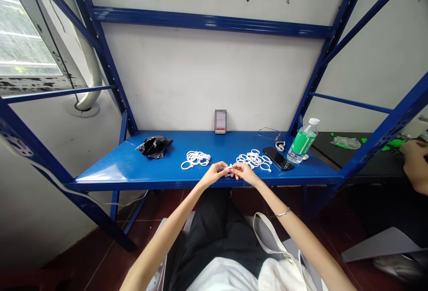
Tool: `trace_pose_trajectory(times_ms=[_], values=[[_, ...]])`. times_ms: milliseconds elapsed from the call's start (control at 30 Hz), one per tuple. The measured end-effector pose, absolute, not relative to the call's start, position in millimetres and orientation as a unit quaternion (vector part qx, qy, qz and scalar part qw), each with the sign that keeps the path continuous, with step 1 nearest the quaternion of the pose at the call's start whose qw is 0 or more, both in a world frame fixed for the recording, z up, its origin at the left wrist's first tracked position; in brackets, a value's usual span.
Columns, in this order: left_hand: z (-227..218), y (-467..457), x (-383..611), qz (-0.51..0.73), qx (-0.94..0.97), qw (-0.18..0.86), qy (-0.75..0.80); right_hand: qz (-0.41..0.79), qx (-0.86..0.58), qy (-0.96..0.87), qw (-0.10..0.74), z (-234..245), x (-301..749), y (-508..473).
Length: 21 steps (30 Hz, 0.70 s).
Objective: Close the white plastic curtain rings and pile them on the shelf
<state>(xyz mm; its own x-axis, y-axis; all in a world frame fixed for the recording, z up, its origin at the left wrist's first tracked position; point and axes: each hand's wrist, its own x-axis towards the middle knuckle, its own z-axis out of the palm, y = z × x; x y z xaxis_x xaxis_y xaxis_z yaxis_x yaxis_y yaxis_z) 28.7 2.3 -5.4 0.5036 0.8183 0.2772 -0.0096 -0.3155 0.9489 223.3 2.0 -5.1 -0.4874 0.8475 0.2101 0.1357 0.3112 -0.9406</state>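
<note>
At the front edge of the blue table (pixel 160 173), my left hand (pixel 214 174) and my right hand (pixel 246 174) meet, fingertips pinched on a small white plastic ring (pixel 229 167). Fingers cover most of this ring. Left of my hands lies a loose pile of white rings (pixel 196 159), one sticking out toward the left. A larger pile of similar rings (pixel 254 159) lies just beyond my right hand; some of them show a small loop on the side.
A black phone (pixel 278 158), a green-labelled water bottle (pixel 302 140) and eyeglasses (pixel 277 137) lie or stand at the right. A crumpled black plastic bag (pixel 154 147) is at the left. A small boxlike device (pixel 220 121) leans on the wall. Another person's hand (pixel 416 164) is at the far right.
</note>
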Motion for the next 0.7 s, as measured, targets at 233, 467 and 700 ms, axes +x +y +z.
trace_pose_trajectory(times_ms=[233, 467, 700], values=[[7.5, -9.7, 27.4, 0.355, 0.679, 0.572, 0.292, 0.49, -0.303, -0.745, 0.335, 1.9, 221.9, -4.7], [9.9, -12.0, 30.1, 0.364, 0.66, 0.602, 0.265, 0.554, -0.289, -0.713, 0.318, -0.9, 217.6, -0.3], [5.6, -10.5, 34.0, 0.376, 0.658, 0.598, 0.261, 0.568, -0.281, -0.707, 0.313, -0.2, 211.0, 2.1]])
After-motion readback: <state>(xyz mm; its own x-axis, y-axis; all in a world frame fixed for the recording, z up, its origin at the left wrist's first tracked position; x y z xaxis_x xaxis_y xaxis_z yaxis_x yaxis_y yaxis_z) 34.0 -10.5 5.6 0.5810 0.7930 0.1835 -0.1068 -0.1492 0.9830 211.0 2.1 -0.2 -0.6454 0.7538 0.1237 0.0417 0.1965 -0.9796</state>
